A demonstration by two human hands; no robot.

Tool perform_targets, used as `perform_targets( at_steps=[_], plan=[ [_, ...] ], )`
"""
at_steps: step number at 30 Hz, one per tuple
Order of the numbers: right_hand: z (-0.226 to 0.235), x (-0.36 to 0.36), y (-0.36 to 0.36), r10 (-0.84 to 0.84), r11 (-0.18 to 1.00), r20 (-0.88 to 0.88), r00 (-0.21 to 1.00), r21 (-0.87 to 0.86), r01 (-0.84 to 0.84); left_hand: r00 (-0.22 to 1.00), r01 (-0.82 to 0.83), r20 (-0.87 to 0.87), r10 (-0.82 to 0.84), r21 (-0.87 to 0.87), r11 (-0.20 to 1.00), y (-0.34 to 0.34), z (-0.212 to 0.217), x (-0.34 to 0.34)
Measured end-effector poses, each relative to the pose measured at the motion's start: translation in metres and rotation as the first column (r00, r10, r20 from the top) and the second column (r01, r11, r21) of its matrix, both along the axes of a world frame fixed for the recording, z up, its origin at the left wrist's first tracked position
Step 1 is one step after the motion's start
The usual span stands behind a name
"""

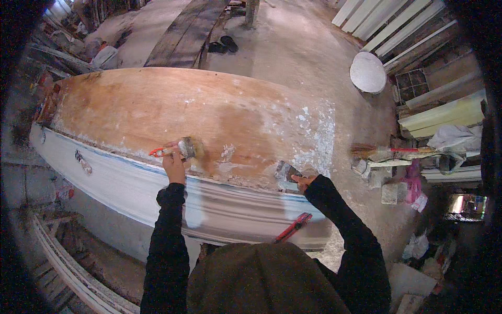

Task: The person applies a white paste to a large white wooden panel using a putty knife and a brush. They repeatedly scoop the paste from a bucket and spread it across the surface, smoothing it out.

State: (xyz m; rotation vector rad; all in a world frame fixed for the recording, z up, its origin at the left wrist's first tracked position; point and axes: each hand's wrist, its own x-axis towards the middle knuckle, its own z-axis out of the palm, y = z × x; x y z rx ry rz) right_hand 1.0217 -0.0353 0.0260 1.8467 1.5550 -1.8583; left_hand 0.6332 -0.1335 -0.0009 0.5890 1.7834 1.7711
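Note:
My left hand [174,163] is closed round a wide paintbrush [188,148] with an orange-red handle. Its bristles rest at or just above the brown wooden board [157,104], near the board's close edge. In my right hand [305,182] is a scraper [286,172] with a broad, stained blade, held low over the same board further right. White flakes and smears mark the wood around it. Along the near side lies a long striped white, blue and brown slab [235,209], and on it a red utility knife [295,226] sits close to my body.
Dark planks [183,31] and a pair of black shoes [224,45] lie beyond the board. A white round lid-like disc [367,72] stands to the right, near stacked pale boards [444,115]. Plastic bags and a grey block [394,193] clutter the right side.

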Motion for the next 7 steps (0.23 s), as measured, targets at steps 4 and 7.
perform_targets(
  at_steps=[4, 7],
  plan=[
    [0.027, -0.002, -0.006, 0.255, 0.952, 0.117, 0.960, 0.144, -0.271, 0.997, -0.035, 0.069, 0.040, -0.072, 0.997, 0.000, 0.009, 0.000],
    [0.033, 0.008, -0.006, 0.306, 0.932, 0.031, 0.952, 0.192, -0.306, 0.996, -0.055, 0.068, 0.056, -0.006, 0.998, 0.003, 0.022, 0.007]
  ],
)
